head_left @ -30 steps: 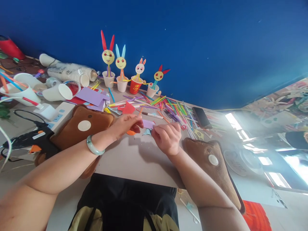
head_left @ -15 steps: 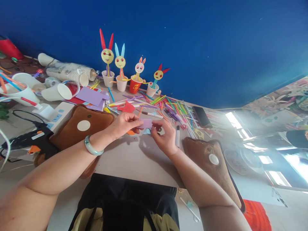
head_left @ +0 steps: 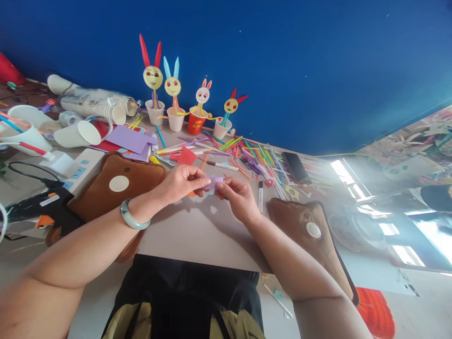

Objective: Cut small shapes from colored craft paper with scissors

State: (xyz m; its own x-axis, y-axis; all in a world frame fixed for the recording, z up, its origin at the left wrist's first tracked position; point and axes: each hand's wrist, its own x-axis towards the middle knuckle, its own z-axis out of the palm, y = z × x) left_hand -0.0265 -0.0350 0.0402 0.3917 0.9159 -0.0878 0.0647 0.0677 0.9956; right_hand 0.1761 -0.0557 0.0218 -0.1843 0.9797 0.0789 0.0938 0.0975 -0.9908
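A small piece of purple paper (head_left: 214,181) is held between both hands above the front part of the table (head_left: 197,230). My left hand (head_left: 184,182), with a bangle on its wrist, pinches the paper's left side between thumb and fingers. My right hand (head_left: 239,197) grips its right side, thumb towards me. Just behind the hands lie a red paper piece (head_left: 183,156) and a brown-and-white marker (head_left: 222,165). A capped marker (head_left: 260,197) is right of my right hand.
Brown cushions (head_left: 115,181) (head_left: 310,235) flank the work spot. Several rabbit-faced figures in cups (head_left: 175,120) line the wall. Colourful sticks (head_left: 247,155) and a phone (head_left: 295,167) lie behind; a black glue gun (head_left: 52,207) and purple sheets (head_left: 129,140) are at the left.
My right hand has closed onto the paper's right side, its thumb now pressed on it. The view has shifted slightly, moving the background a little left and up.
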